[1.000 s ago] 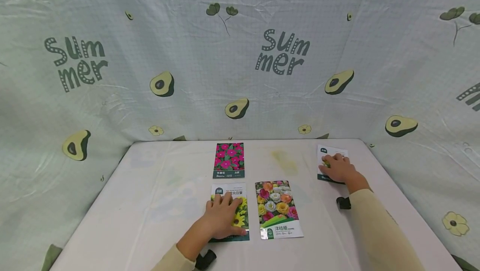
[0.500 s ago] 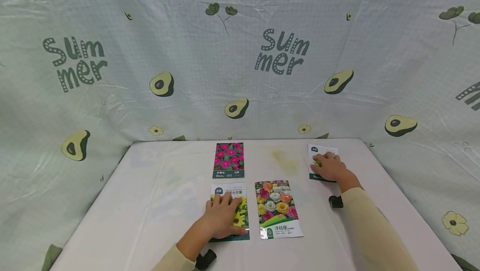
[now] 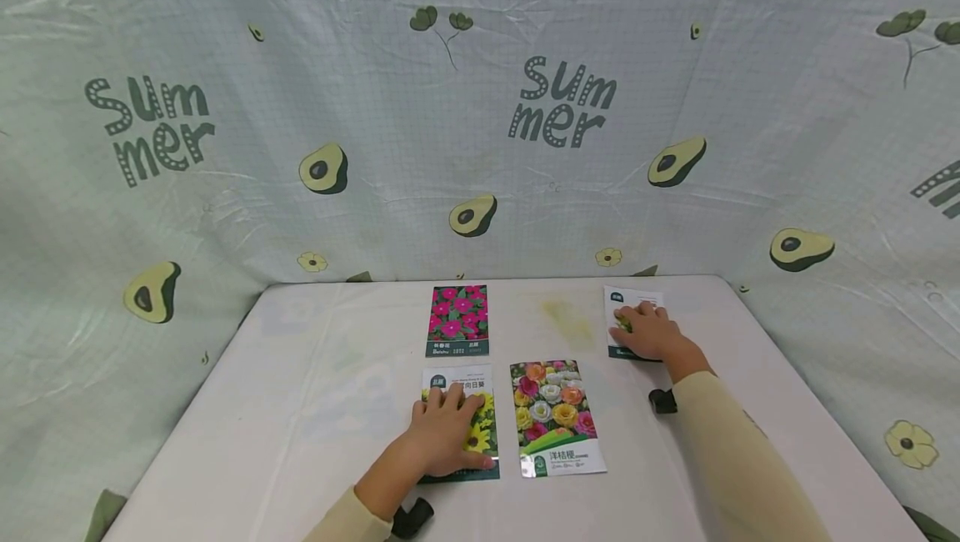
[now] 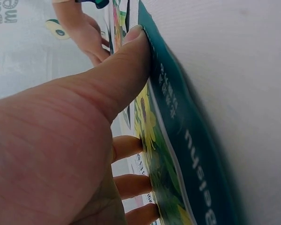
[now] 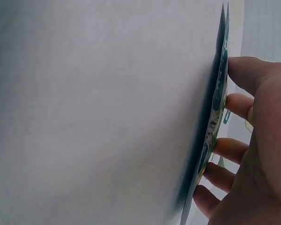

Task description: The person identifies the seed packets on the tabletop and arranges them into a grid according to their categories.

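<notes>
My left hand rests spread on a seed packet with yellow flowers, lying at the front middle of the table. In the left wrist view its thumb and fingertips press on the packet's face, near the dark green band. My right hand lies on a white-topped seed packet at the back right, its fingertips touching the face, as the right wrist view also shows. Most of that packet's picture is hidden under the hand. Between the hands lies a packet with mixed roses-like blooms. Behind the left hand is a packet of pink flowers.
The packets lie on a white table with a faint yellow stain near the back. A pale curtain printed with avocados and lettering hangs behind and around it. Black straps are worn at both wrists.
My right hand has slid its packet leftward across the back of the table. The left hand and the other packets have stayed in place.
</notes>
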Demonstrator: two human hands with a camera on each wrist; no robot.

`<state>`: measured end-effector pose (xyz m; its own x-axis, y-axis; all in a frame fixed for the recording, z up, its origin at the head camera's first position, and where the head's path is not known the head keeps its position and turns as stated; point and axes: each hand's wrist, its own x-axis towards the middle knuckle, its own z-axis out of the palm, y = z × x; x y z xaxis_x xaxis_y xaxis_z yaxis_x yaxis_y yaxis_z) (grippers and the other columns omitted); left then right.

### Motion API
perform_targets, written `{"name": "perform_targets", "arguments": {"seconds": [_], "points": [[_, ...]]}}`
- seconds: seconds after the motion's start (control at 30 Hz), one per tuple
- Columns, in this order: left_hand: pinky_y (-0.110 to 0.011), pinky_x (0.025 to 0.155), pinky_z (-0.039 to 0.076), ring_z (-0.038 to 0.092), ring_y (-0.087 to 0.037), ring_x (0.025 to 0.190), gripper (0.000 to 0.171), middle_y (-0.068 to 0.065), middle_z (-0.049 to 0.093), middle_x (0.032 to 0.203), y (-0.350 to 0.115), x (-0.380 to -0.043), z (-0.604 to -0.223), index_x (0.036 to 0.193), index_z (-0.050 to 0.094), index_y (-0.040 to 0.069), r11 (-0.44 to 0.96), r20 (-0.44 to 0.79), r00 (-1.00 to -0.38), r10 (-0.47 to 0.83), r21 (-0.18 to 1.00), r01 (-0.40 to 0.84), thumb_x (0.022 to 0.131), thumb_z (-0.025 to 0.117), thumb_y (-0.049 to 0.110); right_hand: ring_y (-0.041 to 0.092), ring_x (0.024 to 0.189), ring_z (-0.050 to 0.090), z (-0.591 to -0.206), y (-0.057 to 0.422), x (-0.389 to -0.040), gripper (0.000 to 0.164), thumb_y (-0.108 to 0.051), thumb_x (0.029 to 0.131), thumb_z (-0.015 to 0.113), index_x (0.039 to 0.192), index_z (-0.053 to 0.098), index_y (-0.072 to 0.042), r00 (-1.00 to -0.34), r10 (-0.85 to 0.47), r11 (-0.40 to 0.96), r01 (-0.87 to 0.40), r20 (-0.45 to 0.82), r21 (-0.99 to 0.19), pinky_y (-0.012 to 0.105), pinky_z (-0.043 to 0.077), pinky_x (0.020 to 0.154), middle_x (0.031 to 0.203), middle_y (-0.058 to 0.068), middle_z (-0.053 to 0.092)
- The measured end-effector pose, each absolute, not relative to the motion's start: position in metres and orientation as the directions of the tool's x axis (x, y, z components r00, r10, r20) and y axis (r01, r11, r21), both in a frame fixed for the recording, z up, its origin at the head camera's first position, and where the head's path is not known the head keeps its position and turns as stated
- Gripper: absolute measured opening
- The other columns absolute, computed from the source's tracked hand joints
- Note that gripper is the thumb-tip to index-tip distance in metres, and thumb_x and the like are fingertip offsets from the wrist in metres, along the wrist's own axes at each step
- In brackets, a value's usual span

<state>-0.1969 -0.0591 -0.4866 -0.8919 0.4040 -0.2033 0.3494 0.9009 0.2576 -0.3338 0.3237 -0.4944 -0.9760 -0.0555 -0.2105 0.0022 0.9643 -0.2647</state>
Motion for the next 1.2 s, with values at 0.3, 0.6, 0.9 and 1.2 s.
{"name": "perform_targets", "arguments": {"seconds": [0.3,0.6,0.9,1.2], "points": [[-0.054,0.090,0.036,0.040,-0.035,0.115,0.091,-0.012,0.048,0.133,-0.058,-0.194,-0.478,0.148,0.052,0.018,0.902,-0.215,-0.890,0.402,0.260,0.345,0.075,0.083,0.064,0.054,0.138,0.031,-0.499,0.315,-0.337,0.062,-0.048,0.104,0.052,0.153,0.045,-0.011,-0.977,-0.087,0.964,-0.034,-0.194,-0.265,0.073,0.029,0.111,0.156,0.030,0.032],[-0.052,0.089,0.036,0.041,-0.034,0.115,0.092,-0.011,0.047,0.133,-0.059,-0.194,-0.478,0.149,0.051,0.020,0.903,-0.217,-0.889,0.404,0.252,0.349,0.075,0.081,0.066,0.053,0.140,0.030,-0.501,0.307,-0.342,0.062,-0.047,0.104,0.052,0.154,0.045,-0.012,-0.977,-0.108,0.961,-0.054,-0.186,-0.272,0.072,0.028,0.112,0.158,0.029,0.031],[-0.053,0.091,0.037,0.041,-0.034,0.115,0.092,-0.011,0.048,0.135,-0.059,-0.194,-0.481,0.148,0.052,0.020,0.902,-0.216,-0.890,0.403,0.259,0.346,0.074,0.082,0.066,0.052,0.139,0.031,-0.499,0.297,-0.344,0.062,-0.047,0.105,0.052,0.155,0.044,-0.012,-0.974,-0.120,0.959,-0.064,-0.191,-0.276,0.071,0.029,0.112,0.157,0.028,0.032],[-0.055,0.092,0.037,0.041,-0.035,0.117,0.091,-0.012,0.048,0.137,-0.060,-0.195,-0.480,0.148,0.052,0.020,0.900,-0.216,-0.889,0.404,0.264,0.346,0.074,0.082,0.065,0.052,0.141,0.031,-0.500,0.291,-0.348,0.063,-0.048,0.104,0.051,0.155,0.044,-0.012,-0.971,-0.158,0.956,-0.106,-0.177,-0.272,0.072,0.029,0.111,0.157,0.027,0.032]]}}
